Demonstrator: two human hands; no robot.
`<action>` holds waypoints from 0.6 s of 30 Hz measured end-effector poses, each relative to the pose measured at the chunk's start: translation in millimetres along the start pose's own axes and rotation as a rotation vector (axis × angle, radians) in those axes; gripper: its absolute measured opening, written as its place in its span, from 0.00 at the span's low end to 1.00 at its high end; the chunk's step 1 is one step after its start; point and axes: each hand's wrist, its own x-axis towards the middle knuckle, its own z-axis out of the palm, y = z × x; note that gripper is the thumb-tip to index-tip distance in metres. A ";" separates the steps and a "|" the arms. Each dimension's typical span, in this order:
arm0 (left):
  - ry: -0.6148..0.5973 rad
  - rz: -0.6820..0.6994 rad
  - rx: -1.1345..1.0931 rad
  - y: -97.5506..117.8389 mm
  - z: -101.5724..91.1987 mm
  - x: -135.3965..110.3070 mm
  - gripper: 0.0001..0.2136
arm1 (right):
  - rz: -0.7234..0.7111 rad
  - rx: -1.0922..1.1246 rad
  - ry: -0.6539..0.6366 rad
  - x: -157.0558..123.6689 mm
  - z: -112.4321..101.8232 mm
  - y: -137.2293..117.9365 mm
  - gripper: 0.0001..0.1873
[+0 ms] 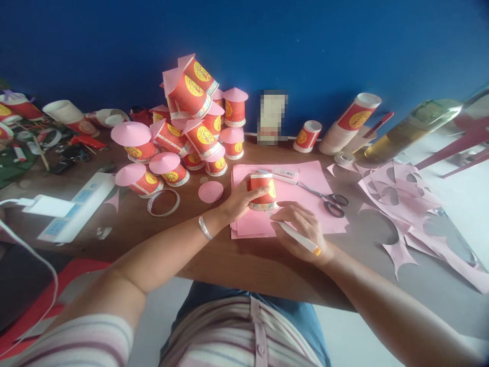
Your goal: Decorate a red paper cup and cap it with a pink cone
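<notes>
My left hand (pixel 244 199) is closed around a red paper cup (pixel 263 186) with a yellow emblem, held over a stack of pink paper (pixel 244 227). The cup's white rim faces down. In my right hand (pixel 303 227) is a slim white pen-like tool (pixel 296 237) with an orange end. Its tip points toward the cup's lower edge; whether it touches cannot be made out. On the paper behind the cup lie scissors (pixel 328 200) with dark handles and a flat white item (pixel 284 173). A pink paper disc (pixel 211 192) rests left of the stack.
Red cups with pink cone tops (pixel 202 137) are piled at the back left. A tape roll (pixel 163 203) and a power strip (pixel 76 209) lie left. On the right are stacked cups (pixel 349 125), a bottle (pixel 412 130) and pink paper scraps (pixel 401 199). One cup (pixel 307 136) stands behind.
</notes>
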 end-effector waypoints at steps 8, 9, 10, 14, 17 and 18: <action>0.020 0.012 -0.034 2.1 1.4 0.1 0.21 | 0.004 0.015 0.005 1.8 -0.6 -1.4 0.12; 0.022 0.011 -0.037 2.2 1.5 0.0 0.21 | 0.003 0.013 0.006 1.5 -0.5 -1.3 0.12; 0.029 0.009 -0.044 2.4 1.6 -0.3 0.21 | 0.003 0.012 0.006 1.2 -0.4 -1.2 0.12; 0.053 -0.011 -0.081 2.9 1.4 -0.9 0.24 | 0.018 0.007 0.004 0.0 -0.5 -0.5 0.11; 0.072 -0.015 -0.112 1.2 -0.3 0.5 0.25 | 0.026 0.014 -0.003 -0.7 -0.7 -0.1 0.10; 0.080 -0.013 -0.123 0.1 -1.1 1.2 0.24 | 0.023 0.020 -0.008 -0.9 -0.6 0.0 0.10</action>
